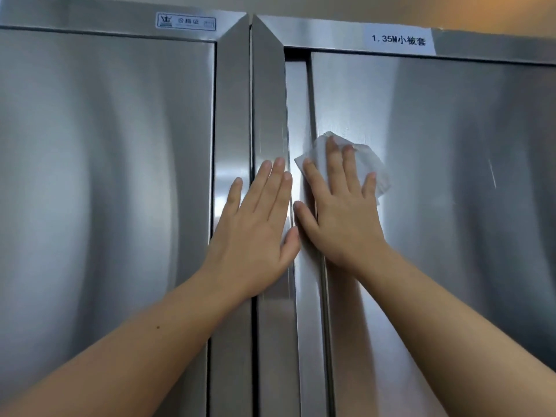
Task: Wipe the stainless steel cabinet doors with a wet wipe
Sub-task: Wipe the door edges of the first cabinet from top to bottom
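Two stainless steel cabinets fill the view. The left cabinet door [99, 176] and the right cabinet door [451, 191] are both closed. My right hand [340, 212] lies flat on the left edge of the right door, pressing a crumpled white wet wipe [368, 168] against the steel; the wipe sticks out above and to the right of my fingers. My left hand [255, 224] rests flat, fingers together, on the vertical frame [270, 115] between the two cabinets, holding nothing. The thumbs of both hands almost touch.
A white paper label [400, 40] with printed text is stuck on the top frame of the right cabinet. A small certificate sticker [186, 22] sits on the top frame of the left cabinet. A beige wall [421, 7] shows above.
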The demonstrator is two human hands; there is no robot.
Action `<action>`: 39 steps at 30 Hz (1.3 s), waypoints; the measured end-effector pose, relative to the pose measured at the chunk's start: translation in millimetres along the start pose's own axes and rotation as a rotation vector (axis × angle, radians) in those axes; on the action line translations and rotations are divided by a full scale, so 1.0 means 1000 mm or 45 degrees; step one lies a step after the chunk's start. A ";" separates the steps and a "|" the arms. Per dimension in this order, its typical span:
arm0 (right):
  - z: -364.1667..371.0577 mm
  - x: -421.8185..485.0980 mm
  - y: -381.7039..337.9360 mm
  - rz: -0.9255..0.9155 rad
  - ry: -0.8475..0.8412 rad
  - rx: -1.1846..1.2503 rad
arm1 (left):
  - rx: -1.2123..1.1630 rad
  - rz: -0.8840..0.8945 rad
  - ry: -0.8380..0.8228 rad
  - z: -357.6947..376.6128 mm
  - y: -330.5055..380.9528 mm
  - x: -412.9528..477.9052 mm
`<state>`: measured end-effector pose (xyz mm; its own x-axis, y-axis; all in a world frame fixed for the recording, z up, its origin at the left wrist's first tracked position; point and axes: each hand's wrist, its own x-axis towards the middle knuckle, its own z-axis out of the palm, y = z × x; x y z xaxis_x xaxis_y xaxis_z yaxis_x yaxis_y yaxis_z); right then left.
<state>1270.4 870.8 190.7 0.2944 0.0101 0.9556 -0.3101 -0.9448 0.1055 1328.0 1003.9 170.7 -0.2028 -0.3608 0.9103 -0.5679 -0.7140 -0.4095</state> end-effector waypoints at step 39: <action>0.024 -0.096 -0.014 0.033 -0.064 0.142 | -0.077 -0.016 -0.084 0.004 0.031 -0.080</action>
<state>1268.3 875.4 90.8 0.3333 -0.0289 0.9424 -0.2168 -0.9751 0.0468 1330.0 1008.0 85.0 -0.1434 -0.3924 0.9085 -0.6179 -0.6816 -0.3919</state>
